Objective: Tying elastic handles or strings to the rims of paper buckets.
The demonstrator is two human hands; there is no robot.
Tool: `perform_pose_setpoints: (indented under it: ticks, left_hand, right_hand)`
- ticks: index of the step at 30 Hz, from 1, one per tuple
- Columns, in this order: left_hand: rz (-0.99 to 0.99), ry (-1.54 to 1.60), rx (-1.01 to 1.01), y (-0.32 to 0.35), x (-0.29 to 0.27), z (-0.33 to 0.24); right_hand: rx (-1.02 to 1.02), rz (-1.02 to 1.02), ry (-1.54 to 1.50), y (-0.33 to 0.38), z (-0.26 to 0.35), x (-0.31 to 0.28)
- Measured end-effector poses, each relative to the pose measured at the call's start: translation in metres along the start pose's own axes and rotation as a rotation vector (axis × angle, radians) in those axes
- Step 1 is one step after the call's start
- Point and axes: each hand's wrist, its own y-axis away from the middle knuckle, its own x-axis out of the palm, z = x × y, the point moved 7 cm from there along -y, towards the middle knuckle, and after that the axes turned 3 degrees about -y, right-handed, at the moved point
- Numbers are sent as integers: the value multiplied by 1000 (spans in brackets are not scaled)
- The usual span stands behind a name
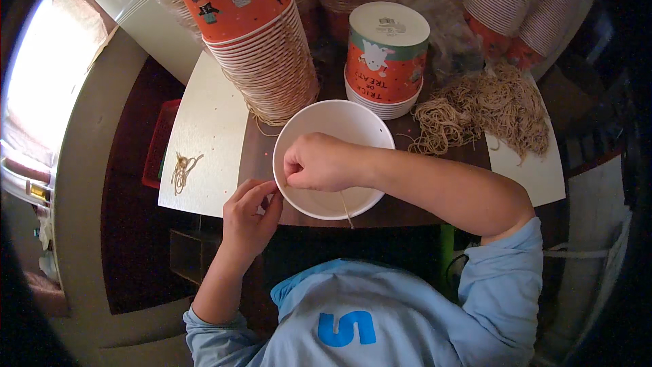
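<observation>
A white paper bucket [353, 122] stands upright at the table's near edge, its open mouth toward me. My right hand [318, 162] is curled inside its left side, fingers pinched on a thin tan string [345, 208] that trails down over the near rim. My left hand [250, 212] is outside the bucket's left wall, with its fingertips at the rim. A pile of tan strings [485, 112] lies to the right.
A tall leaning stack of orange printed buckets [261, 34] stands behind left, and a short upside-down stack [386, 61] behind the white one. More stacks [516, 7] fill the back right. A small string bundle [182, 168] lies on the pale tabletop [210, 129] at left.
</observation>
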Motion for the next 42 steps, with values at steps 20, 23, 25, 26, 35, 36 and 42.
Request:
perform_pose_setpoints:
  ticks: [20,23,25,26,35,36,42]
  left_hand:
    - [-32,-23,4,0,4,-8]
    - [-64,4,-1,3,6,-3]
    - [-96,169,-114,8,8,13]
    - [-102,171,-115,11,8,15]
    - [-81,924,-352,51,9,57]
    - [-57,976,-291,51,8,48]
    - [-9,1245,-158,59,9,34]
  right_hand:
    - [-26,2,53,2,8,2]
    - [23,41,26,4,2,6]
    - [68,4,-95,10,1,3]
    - [67,8,-90,14,3,0]
    - [74,49,-71,72,45,5]
    - [16,-80,-6,75,48,2]
    - [-30,-299,-46,94,68,1]
